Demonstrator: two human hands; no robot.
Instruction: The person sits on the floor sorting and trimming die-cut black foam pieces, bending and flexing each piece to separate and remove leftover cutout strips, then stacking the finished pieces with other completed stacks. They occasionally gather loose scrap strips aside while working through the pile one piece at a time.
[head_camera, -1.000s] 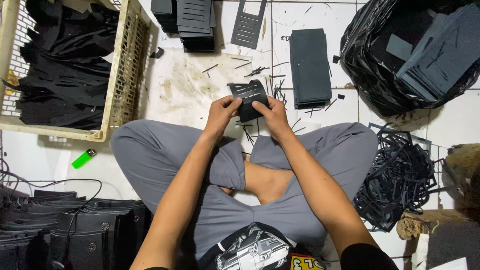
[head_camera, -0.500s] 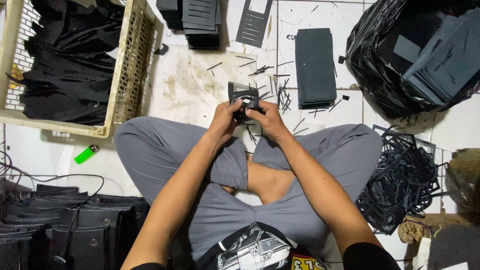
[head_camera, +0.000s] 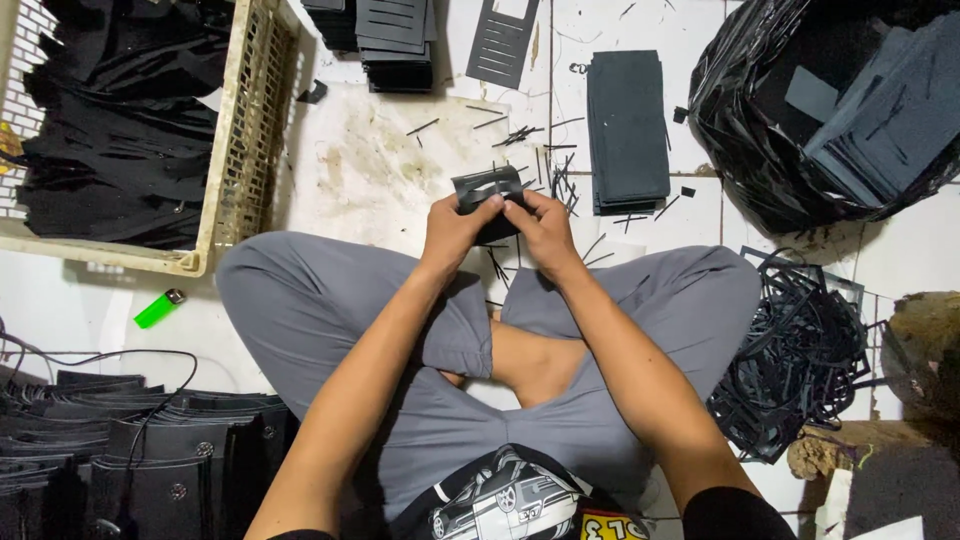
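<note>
Between two hands, left hand (head_camera: 455, 228) and right hand (head_camera: 547, 228), one slotted black piece (head_camera: 487, 190).

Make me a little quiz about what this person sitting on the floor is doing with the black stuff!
1. What do the left hand and right hand hold between them?
2. True or false: the green lighter lies inside the plastic crate.
3. Which lies nearer the right hand: A, the flat stack of dark sheets, or B, the black plastic bag?

Key
1. A small black slotted piece, pinched by both hands.
2. False. It lies on the floor outside the crate, by the person's left knee.
3. A.
</note>
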